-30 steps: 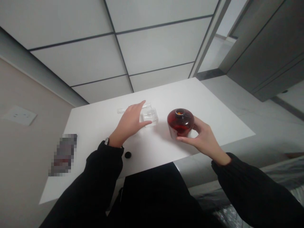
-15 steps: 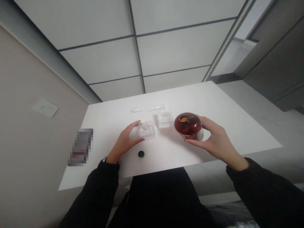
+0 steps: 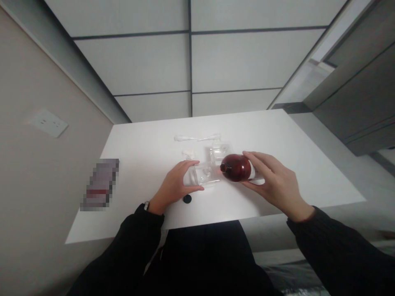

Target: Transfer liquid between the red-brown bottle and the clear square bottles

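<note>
Now, above a white table (image 3: pixel 145 164), I tip a dark red bottle (image 3: pixel 237 167) onto its side with my right hand (image 3: pixel 274 181), thumb and fingers closed around its base end. The bottle's mouth points left, at the right edge of a square clear container (image 3: pixel 206 174). I grip that container from its left side between the thumb and fingers of my left hand (image 3: pixel 175 185), just left of the bottle; whether it rests on the table or is slightly raised, I cannot tell. Nor can I make out whether any liquid is leaving the bottle.

Just beyond the bottle and a little to its left sits a second clear container (image 3: pixel 218 151). Farther out and left of the bottle, two slender clear pieces (image 3: pixel 185 138) lie roughly end to end, with a small crumpled clear scrap (image 3: pixel 188 154) on the nearer side of them. A round black disc (image 3: pixel 187 199) lies left of the bottle and closer to me, beside my left hand. Well left of the bottle, near the table's left edge, lies a blurred-out flat item (image 3: pixel 100 185); its details are hidden by pixelation.
</note>
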The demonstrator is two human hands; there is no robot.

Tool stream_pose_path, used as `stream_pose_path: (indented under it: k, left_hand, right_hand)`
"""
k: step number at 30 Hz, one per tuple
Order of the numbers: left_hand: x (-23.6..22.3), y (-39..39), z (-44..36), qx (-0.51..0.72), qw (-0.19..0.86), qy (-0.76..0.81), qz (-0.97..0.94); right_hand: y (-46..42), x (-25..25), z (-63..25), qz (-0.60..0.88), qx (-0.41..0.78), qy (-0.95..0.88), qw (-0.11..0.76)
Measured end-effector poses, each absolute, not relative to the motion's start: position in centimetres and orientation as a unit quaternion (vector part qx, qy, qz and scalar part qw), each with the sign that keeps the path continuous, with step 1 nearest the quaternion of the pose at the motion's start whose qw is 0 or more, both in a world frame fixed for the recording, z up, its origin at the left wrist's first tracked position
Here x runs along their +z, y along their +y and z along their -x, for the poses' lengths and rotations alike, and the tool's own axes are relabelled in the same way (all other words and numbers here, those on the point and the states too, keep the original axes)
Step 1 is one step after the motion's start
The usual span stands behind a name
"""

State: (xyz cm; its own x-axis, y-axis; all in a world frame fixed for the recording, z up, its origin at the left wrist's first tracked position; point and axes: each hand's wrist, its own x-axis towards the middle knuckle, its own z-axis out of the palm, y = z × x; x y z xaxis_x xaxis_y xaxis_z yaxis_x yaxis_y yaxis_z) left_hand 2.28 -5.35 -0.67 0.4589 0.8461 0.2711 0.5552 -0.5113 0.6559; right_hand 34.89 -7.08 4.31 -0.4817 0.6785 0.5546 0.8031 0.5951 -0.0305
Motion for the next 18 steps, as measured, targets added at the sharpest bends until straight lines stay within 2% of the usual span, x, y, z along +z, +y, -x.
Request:
stream_pose_path:
  k: [8, 18]
  left_hand:
    - [-0.77, -5.32, -2.34, 0.285, 0.248, 0.426, -0.822]
    - [-0.43, -5.6, -2.71, 0.286, 0.254, 0.422, -0.822]
  right_hand:
    - [-6.5, 4.76, -34.1, 0.402, -0.159, -0.871, 0.235]
    - [-6.39, 4.53, -34.28, 0.4, -0.184, -0.862, 0.25]
